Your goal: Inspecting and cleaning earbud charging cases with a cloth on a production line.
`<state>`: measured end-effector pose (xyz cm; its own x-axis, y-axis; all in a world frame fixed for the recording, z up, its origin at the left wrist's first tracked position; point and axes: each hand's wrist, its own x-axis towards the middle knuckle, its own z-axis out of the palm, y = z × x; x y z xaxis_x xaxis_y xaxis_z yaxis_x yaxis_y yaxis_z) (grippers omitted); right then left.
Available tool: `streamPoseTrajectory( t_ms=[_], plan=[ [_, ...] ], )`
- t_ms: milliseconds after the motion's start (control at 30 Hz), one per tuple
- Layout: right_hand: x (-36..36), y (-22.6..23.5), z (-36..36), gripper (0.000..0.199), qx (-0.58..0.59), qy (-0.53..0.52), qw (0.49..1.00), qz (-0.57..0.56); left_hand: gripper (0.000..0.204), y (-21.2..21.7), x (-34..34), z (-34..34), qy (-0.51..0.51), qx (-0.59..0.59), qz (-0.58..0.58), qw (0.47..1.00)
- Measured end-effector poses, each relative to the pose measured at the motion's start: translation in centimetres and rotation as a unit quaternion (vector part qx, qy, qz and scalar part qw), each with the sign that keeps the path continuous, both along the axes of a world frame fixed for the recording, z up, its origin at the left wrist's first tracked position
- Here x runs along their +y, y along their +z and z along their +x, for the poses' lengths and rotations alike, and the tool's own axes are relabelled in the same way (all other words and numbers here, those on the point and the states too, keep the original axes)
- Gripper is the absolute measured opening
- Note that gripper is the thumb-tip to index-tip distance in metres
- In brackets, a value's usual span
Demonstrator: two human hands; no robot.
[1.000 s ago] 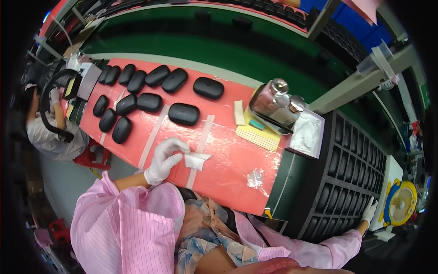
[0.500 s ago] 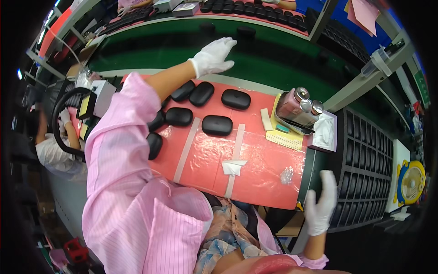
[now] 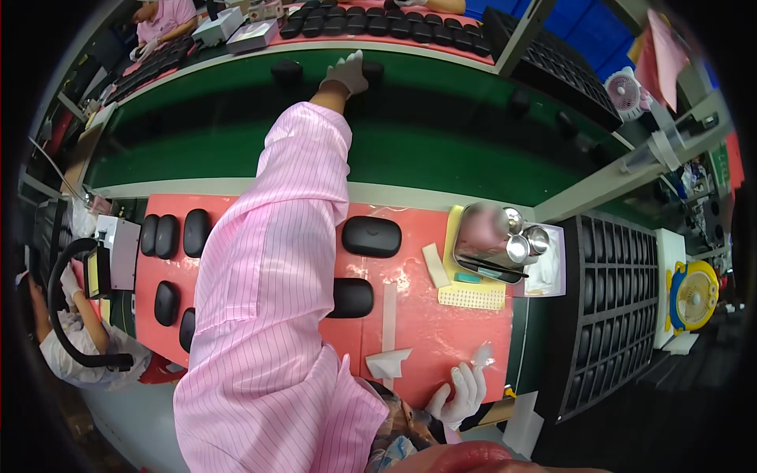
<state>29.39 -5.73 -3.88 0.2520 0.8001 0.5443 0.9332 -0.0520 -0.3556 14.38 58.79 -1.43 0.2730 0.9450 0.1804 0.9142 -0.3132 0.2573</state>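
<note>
My left hand (image 3: 345, 72), in a white glove, is stretched far across the green conveyor belt (image 3: 441, 158), its fingers closed over a black oval case (image 3: 374, 71). A second black case (image 3: 286, 72) lies on the belt just to its left. The pink striped sleeve (image 3: 276, 260) crosses the red mat (image 3: 449, 331) and hides part of it. My right hand (image 3: 460, 394), also gloved, rests with fingers apart at the mat's near edge, holding nothing. A small clear plastic scrap (image 3: 482, 355) lies just beyond it, and a folded white wipe (image 3: 388, 363) sits to its left.
Several black oval cases (image 3: 371, 236) lie on the mat. Metal cans (image 3: 497, 240) and a yellow pad (image 3: 471, 296) stand at the right, beside a black compartment tray (image 3: 619, 307). A co-worker (image 3: 75, 347) sits at left; another person (image 3: 162, 20) works beyond the belt.
My left arm has stretched farther across the belt and the hand has come down onto a black case. My right hand moved from beside the tray to the mat's near edge.
</note>
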Motion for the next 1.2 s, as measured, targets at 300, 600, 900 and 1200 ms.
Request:
streamPoseTrajectory(
  t_ms=[300,600,900,1200],
  plan=[
    [-0.3,0.0,-0.1,0.031,-0.045,-0.023,0.999,-0.017,0.087,1.7,-1.7,-2.1,0.168,0.087,0.003,0.982],
    [0.3,0.7,0.1,0.030,-0.019,0.016,1.000,0.014,0.086,4.0,-6.0,-13.0,0.117,-0.014,-0.029,0.993],
    [0.3,1.6,0.1,0.032,0.024,0.088,0.996,0.010,0.068,13.0,-41.8,-16.8,-0.240,-0.144,-0.006,0.960],
    [1.5,5.5,-1.2,0.036,0.168,0.407,0.896,-0.066,0.063,6.3,-56.2,-17.9,-0.264,-0.016,-0.019,0.964]
  ],
)
